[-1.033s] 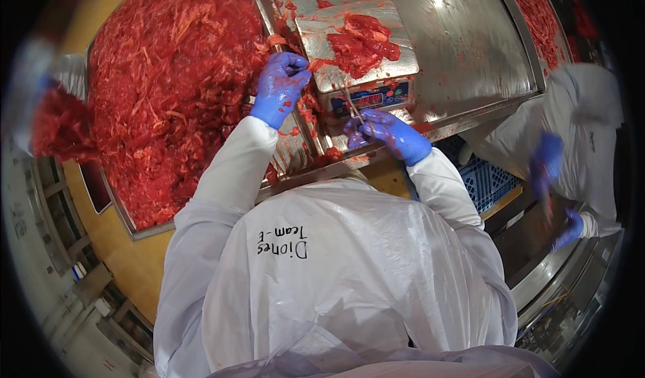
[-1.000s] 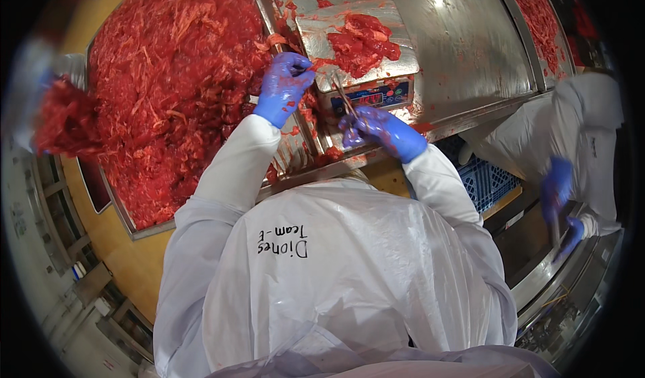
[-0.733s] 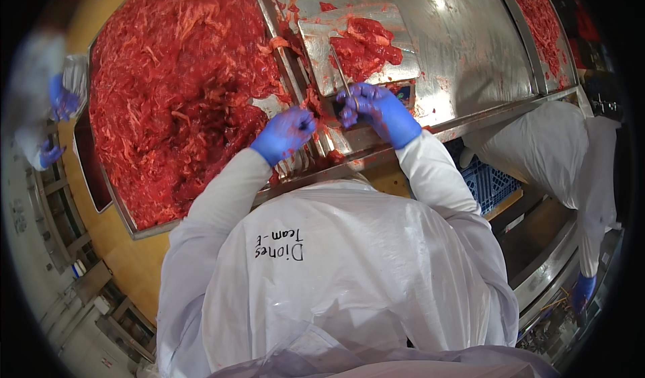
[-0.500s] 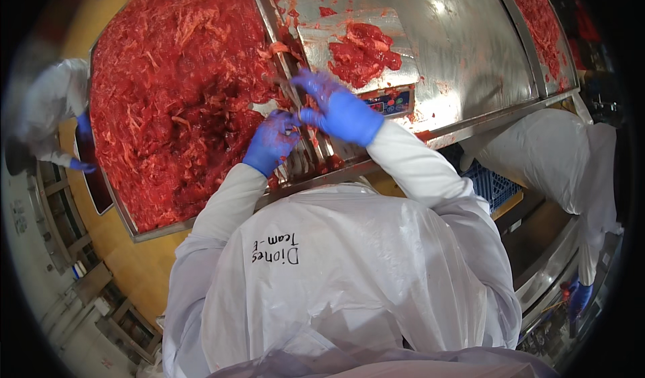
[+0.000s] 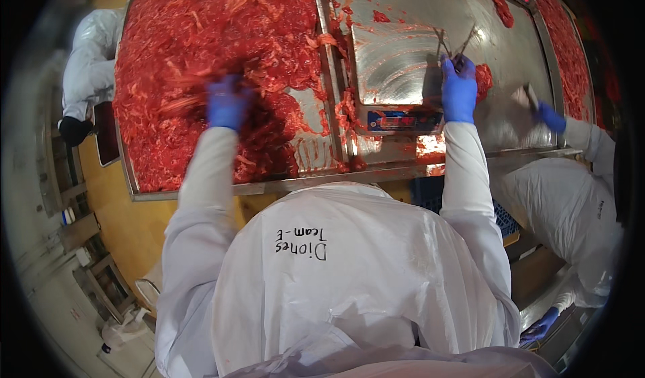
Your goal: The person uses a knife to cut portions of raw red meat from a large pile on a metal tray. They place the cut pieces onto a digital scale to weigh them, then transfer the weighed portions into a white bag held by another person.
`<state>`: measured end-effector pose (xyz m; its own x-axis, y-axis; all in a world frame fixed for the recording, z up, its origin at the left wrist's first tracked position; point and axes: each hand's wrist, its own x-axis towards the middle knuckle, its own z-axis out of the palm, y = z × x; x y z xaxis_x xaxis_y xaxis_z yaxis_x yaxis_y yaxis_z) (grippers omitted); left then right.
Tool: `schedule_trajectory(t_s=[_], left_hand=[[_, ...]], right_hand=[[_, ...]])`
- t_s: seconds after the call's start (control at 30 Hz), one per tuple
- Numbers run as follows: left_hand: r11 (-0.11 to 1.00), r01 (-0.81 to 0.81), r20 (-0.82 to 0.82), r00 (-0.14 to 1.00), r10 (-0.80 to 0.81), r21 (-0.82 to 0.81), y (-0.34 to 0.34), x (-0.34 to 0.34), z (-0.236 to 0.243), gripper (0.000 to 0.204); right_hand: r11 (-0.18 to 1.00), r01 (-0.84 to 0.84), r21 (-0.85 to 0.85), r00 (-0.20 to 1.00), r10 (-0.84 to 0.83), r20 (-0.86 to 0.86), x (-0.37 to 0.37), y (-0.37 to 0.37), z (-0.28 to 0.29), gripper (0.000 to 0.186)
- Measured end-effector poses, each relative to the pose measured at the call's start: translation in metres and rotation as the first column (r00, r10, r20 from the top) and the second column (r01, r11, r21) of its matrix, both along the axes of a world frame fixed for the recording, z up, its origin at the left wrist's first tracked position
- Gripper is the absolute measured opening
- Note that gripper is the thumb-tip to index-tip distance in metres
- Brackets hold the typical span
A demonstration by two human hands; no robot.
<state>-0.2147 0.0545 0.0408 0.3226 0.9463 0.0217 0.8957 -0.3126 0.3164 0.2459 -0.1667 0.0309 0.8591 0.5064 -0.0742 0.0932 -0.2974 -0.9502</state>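
My left hand, in a blue glove, is over the heap of shredded red meat. Motion smears its fingers, so what it holds, if anything, does not show. Beside the scale's right edge, my right hand grips a tong-like metal tool whose two thin arms spread in a V away from me. The scale has a bare, smeared metal plate, with a blue display panel on its near side. A piece of red meat shows just right of my right hand, partly hidden by it.
A metal divider with meat scraps separates the heap from the steel tabletop. At right, a co-worker's gloved hand holds a blurred, pale flat tool. Another person stands at left. More meat lies far right.
My hands were close together at the divider; the left has gone left over the heap, the right has moved right and now holds the metal tool. The meat has left the scale plate.
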Motion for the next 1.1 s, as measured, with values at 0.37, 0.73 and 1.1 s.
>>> schedule_trajectory(t_s=[0.37, 0.73, 1.1], left_hand=[[0.763, 0.621, 0.463, 0.737, -0.491, -0.179, -0.104, 0.125, 0.025, 0.012], [0.627, 0.701, 0.432, 0.709, -0.557, -0.34, -0.042, 0.166, 0.039, 0.009], [0.247, 0.951, 0.962, 0.229, -0.149, -0.188, -0.064, 0.243, 0.227, 0.018]], right_hand=[[0.897, -0.44, -0.052, 0.858, 0.436, 0.272, -0.128, -0.114, 0.013, 0.054], [0.794, -0.502, -0.342, 0.791, 0.582, 0.19, -0.146, -0.153, -0.034, 0.05], [0.785, -0.484, -0.386, 0.778, 0.588, 0.221, -0.142, -0.157, -0.04, 0.052]])
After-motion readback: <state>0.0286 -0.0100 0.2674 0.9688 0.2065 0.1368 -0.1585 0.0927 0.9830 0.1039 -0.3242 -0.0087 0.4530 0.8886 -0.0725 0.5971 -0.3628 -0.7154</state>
